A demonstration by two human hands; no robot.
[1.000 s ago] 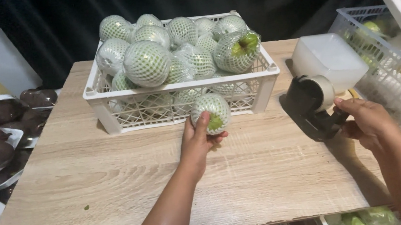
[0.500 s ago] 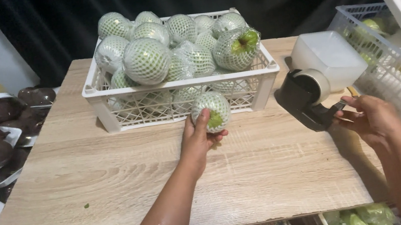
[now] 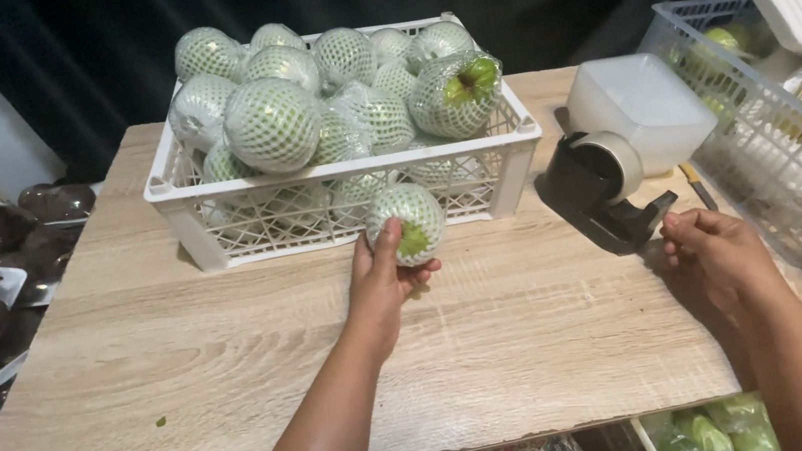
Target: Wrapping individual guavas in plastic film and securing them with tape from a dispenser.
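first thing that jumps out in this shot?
The white crate at the table's far side, heaped with green fruit in foam netting. The left hand holds one netted fruit on the table just in front of the crate. To the right sits a black and white dispenser, with the right hand closed just before its near end.
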